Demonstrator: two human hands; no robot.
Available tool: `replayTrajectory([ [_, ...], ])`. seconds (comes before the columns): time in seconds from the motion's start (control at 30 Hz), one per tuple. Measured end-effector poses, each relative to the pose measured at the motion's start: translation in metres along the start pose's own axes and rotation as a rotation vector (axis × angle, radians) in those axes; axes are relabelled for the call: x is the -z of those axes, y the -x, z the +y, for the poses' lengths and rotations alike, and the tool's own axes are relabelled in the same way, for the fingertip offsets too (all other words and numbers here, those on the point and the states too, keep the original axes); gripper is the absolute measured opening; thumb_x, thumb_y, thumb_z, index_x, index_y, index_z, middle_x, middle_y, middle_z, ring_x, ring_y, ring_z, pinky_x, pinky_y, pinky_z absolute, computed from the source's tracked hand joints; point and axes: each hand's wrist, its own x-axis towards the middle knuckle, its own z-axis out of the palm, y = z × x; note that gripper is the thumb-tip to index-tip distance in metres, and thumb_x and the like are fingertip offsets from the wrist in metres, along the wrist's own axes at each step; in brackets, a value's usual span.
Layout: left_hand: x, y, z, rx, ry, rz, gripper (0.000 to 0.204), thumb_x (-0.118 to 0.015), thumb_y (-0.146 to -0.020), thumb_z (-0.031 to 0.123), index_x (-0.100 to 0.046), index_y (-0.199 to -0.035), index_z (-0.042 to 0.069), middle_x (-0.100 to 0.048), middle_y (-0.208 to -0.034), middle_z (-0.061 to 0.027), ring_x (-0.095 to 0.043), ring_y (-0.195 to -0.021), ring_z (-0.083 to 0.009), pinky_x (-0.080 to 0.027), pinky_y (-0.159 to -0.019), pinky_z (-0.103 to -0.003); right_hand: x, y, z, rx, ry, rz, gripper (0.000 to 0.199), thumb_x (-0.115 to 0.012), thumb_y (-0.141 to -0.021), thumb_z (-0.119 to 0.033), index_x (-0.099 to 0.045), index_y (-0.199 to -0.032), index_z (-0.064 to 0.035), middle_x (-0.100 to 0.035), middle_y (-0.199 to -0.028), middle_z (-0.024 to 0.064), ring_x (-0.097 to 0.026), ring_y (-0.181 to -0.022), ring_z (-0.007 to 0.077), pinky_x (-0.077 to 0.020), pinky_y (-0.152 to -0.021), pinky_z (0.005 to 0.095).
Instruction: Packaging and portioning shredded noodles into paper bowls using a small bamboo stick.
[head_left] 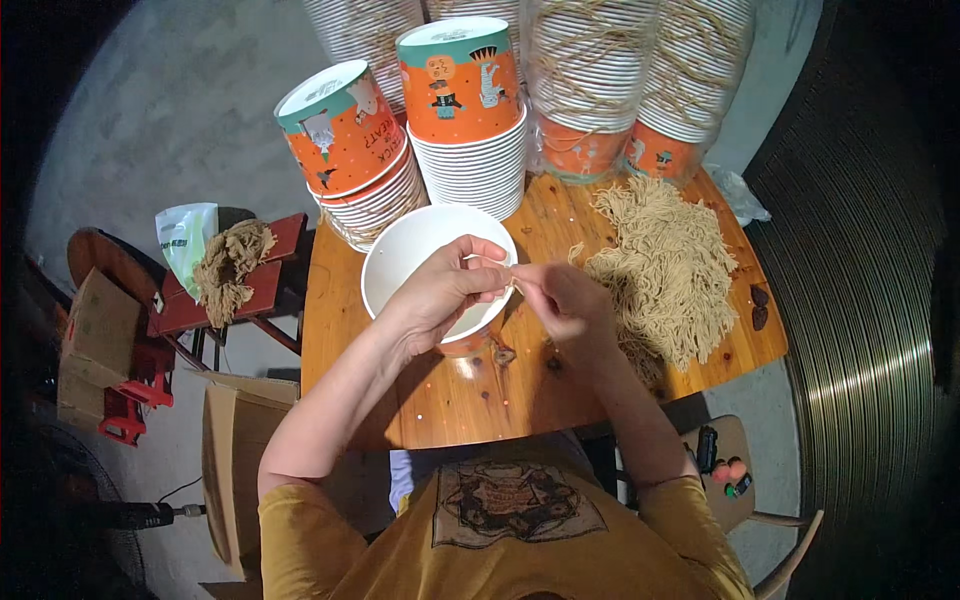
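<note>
The left hand (pixel 450 285) and right hand (pixel 568 310) pinch a thin tan strand (pixel 515 286) near a round, white-lined orange paper bucket's (pixel 400 250) rim; a tangled tan yarn heap (pixel 678 280) lies rightward.

Hands (pixel 435 292) pinching strand (pixel 515 286) over white tub (pixel 390 258), tan string heap (pixel 680 275), wooden table (pixel 430 425)

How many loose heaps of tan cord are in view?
2: a large heap on the right of the wooden table, and a smaller heap on the red stand at left. Others could be hidden behind things.
</note>
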Motion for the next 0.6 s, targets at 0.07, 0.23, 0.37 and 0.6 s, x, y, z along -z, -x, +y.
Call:
replayTrajectory([
  [0.07,-0.003,0.002,0.001,-0.026,-0.099,-0.013,0.027,-0.061,-0.085,-0.001,-0.050,-0.109,0.004,-0.057,-0.094,-0.0030,-0.056,-0.081,-0.0087,-0.048,-0.074,-0.019,0.000,0.000,0.000,0.001,-0.005,0.011,0.024,-0.064,-0.079,-0.003,-0.060,-0.101,-0.0131,-0.058,-0.072,0.0077,-0.060,-0.062,0.0254,-0.0461,-0.052,0.0358],
  [0.23,-0.010,0.005,-0.001,-0.122,-0.317,0.005,0.030,-0.061,-0.084,-0.001,-0.049,-0.111,0.004,-0.056,-0.091,-0.0016,-0.053,-0.084,-0.0091,-0.045,-0.077,-0.021,-0.004,0.005,0.001,-0.150,-0.127,-0.025,0.019,-0.064,-0.079,-0.001,-0.061,-0.097,-0.0094,-0.059,-0.072,0.0084,-0.060,-0.060,0.0218,-0.0456,-0.052,0.0327],
  [0.37,-0.011,0.003,-0.004,-0.227,-0.496,0.022,0.030,-0.060,-0.084,-0.001,-0.047,-0.111,0.003,-0.054,-0.086,-0.0016,-0.051,-0.081,-0.0095,-0.043,-0.076,-0.023,-0.004,0.004,-0.002,-0.223,-0.197,-0.028,0.015,-0.062,-0.080,0.000,-0.060,-0.092,-0.0078,-0.055,-0.065,0.0058,-0.054,-0.054,0.0157,-0.0416,-0.049,0.0295],
  [0.6,-0.001,-0.005,-0.017,-0.335,-0.606,0.014,0.020,-0.057,-0.091,0.011,-0.050,-0.109,0.005,-0.051,-0.083,-0.0007,-0.047,-0.076,-0.0095,-0.042,-0.070,-0.024,-0.010,0.004,0.004,-0.316,-0.371,-0.016,0.008,-0.061,-0.081,-0.001,-0.057,-0.085,-0.0066,-0.042,-0.058,0.0004,-0.041,-0.051,0.0077,-0.0351,-0.047,0.0259],
])
